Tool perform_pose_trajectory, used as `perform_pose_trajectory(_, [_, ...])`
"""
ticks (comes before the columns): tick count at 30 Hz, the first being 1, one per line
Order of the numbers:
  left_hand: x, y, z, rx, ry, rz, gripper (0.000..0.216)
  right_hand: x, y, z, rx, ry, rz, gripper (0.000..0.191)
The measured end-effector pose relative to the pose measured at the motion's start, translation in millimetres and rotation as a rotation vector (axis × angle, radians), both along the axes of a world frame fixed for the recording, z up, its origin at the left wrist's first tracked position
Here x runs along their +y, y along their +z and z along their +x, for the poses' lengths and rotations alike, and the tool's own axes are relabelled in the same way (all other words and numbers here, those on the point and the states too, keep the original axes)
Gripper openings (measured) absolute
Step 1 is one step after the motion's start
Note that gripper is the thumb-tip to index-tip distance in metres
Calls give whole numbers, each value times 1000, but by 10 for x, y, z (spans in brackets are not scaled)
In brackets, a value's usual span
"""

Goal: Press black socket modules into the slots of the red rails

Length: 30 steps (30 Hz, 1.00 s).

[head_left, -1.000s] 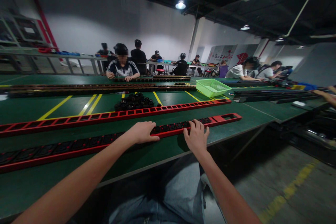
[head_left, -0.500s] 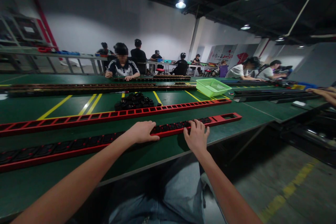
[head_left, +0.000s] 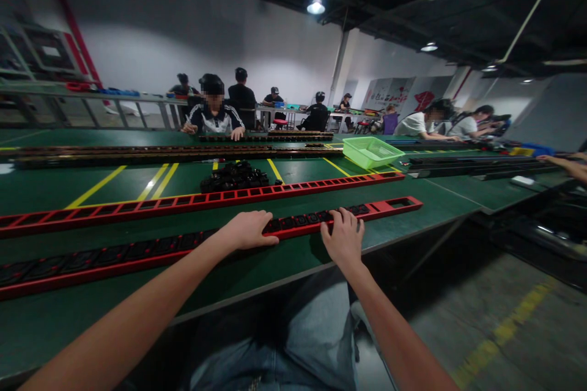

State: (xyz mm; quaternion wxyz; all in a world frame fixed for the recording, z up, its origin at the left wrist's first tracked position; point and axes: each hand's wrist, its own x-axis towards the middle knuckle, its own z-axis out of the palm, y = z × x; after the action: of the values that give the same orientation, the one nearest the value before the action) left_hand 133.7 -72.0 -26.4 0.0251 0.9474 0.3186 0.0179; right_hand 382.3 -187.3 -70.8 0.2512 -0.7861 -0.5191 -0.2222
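Note:
A long red rail (head_left: 297,233) lies across the near part of the green table, its row of slots filled with black square sockets (head_left: 300,220). My left hand (head_left: 249,230) grips it near the middle, thumb along the near side and fingers over the top. Further right, my right hand (head_left: 343,233) straddles the same rail with fingers bent over the sockets and thumb at the near edge. Beyond it runs a second red rail (head_left: 238,195) with open slots. A heap of loose black parts (head_left: 236,177) sits behind that one.
A light green plastic basket (head_left: 372,153) stands beyond the second rail. Dark long rails (head_left: 160,156) lie farther back, and black ones (head_left: 463,166) at the right. A co-worker (head_left: 213,111) sits opposite; another person's arm (head_left: 566,165) reaches in at right. The table's near edge (head_left: 293,278) is before my lap.
My hands and the red rails stay in place, with only a slight shift in my right fingers. The co-worker opposite has moved both hands a little.

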Motion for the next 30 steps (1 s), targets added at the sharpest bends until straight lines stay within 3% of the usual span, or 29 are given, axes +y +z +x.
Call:
perform_pose_trajectory(8, [12, -18, -3, -16, -4, -5, 55, -13, 37, 53, -20, 27, 5, 34])
perform_pose_trajectory(14, [-5, 5, -7, -7, -9, -10, 56, -73, 108, 476, -78, 224, -78, 32])
perform_pose_trajectory(22, [12, -18, -6, 10, -8, -8, 54, -90, -49, 598, -47, 36, 3, 41])
perform_pose_trajectory(30, [8, -10, -5, 8, -20, -3, 54, -114, -36, 568, -56, 54, -9, 36])
